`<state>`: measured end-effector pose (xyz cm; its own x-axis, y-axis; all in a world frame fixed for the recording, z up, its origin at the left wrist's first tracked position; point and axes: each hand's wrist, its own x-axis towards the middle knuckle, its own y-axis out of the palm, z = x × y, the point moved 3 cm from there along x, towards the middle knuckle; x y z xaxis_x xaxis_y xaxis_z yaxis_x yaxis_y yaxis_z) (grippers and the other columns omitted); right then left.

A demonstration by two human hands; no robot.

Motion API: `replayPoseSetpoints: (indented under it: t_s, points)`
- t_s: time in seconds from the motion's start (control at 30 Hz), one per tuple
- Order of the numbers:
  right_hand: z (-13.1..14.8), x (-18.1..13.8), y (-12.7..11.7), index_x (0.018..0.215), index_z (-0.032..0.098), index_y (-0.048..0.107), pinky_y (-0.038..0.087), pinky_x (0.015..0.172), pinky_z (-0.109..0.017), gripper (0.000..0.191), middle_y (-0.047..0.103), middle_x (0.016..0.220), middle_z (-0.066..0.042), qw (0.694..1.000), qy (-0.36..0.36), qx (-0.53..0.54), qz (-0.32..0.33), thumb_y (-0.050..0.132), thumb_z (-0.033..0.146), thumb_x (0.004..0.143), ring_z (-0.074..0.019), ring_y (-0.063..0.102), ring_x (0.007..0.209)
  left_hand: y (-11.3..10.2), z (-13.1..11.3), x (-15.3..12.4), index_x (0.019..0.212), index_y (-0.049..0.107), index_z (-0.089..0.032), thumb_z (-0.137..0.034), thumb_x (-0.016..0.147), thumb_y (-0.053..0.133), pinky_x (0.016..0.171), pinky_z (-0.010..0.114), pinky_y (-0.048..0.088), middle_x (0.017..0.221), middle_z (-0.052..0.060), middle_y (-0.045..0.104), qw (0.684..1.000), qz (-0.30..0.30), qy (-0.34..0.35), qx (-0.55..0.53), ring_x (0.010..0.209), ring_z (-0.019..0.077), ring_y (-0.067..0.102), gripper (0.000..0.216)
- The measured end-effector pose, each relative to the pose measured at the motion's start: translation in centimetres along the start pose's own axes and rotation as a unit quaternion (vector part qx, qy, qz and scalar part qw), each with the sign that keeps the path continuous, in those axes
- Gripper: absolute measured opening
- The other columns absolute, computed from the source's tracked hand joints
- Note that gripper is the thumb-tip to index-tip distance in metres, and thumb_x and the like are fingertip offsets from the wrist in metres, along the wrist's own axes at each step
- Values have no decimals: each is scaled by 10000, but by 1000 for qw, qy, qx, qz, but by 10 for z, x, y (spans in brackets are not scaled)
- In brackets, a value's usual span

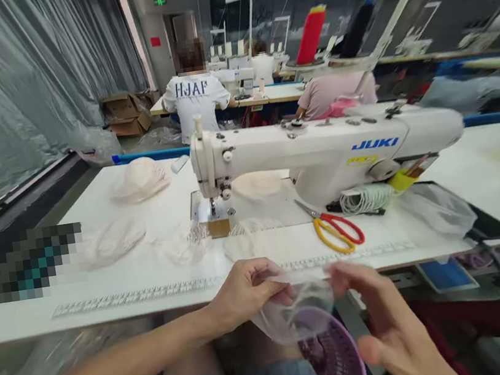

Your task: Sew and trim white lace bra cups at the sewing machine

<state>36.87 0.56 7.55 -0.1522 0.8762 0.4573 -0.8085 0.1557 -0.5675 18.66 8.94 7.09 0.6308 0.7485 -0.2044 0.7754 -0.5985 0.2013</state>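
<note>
At the table's front edge, my left hand (255, 292) pinches a sheer white fabric piece (291, 318) that hangs over the edge. My right hand (385, 323) is smeared by motion at the fabric's right side, thumb and fingers spread apart; whether a fingertip touches the cloth I cannot tell. Behind the hands stands a white sewing machine (319, 147), with more pale fabric (252, 237) with thin cords lying before its needle. Scissors (337, 231) with red and yellow handles lie to the right of that cloth.
A printed ruler strip (139, 296) runs along the table's front edge. Pale fabric bundles (139, 178) lie at the left. A coil of white cord (365, 198) rests by the machine's base. Below the table stands a purple basket (352, 353). Other people sit at machines farther back.
</note>
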Motion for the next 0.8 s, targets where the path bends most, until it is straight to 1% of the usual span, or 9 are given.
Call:
replayPoseSetpoints:
  t_s: [0.07,0.1,0.2,0.3,0.37,0.43,0.53,0.67,0.8]
  points:
    - [-3,2,24,1368,218,297,454,904,-367,817,476,1256,-140,995,64,53,53,556,656,729,-260,526,1080,-5,11,-21,748,621,-95,-357,722,684,681,266,481,706,61,673,1000,-19,-7,8,681,157,632,271]
    - [-2,4,38,1351,219,323,459,890,-356,757,505,1224,-128,987,93,82,102,582,603,753,-248,530,1076,-10,16,-32,749,620,-99,-347,725,684,688,264,477,714,59,675,999,-39,-8,16,693,158,631,258]
    - [3,6,77,1006,186,574,492,633,-240,332,614,832,-33,936,185,184,238,541,472,841,-159,596,746,-28,34,-67,756,616,-104,-355,758,654,684,250,459,744,57,675,995,-99,-15,28,706,146,609,254]
    - [12,8,100,758,164,530,384,444,-181,317,503,603,31,889,248,263,281,496,462,864,-80,453,482,-44,52,-96,720,592,-104,-370,761,647,670,235,439,764,59,662,991,-125,-45,7,716,132,578,274]
    - [17,11,109,784,171,502,344,428,-176,291,468,586,44,894,239,260,276,479,447,875,-72,409,464,-50,63,-107,717,580,-106,-345,707,702,654,220,425,757,46,647,989,-125,-78,1,708,121,565,269]
    - [23,13,117,823,182,488,333,458,-187,246,474,605,41,918,187,209,279,461,417,890,-85,417,500,-52,70,-108,817,588,-115,-310,644,754,630,205,415,750,21,632,989,-107,-101,-11,681,107,558,309]
    - [28,14,129,906,200,461,327,510,-209,171,508,653,30,941,115,115,297,401,360,920,-110,444,553,-52,71,-100,983,585,-135,-338,670,728,487,166,357,637,-30,576,993,-63,-100,-19,496,57,487,399]
    - [25,16,135,913,206,404,293,474,-209,140,455,566,61,950,132,76,271,349,334,929,-111,421,480,-54,71,-92,1010,627,-119,-352,762,619,360,161,188,416,-83,419,995,-5,-102,17,322,24,290,340]
    - [24,21,137,881,209,384,286,459,-208,115,467,541,64,953,128,93,259,345,306,929,-101,393,457,-57,76,-93,962,648,-95,-281,765,566,355,171,180,342,-82,385,989,33,-144,8,298,37,286,283]
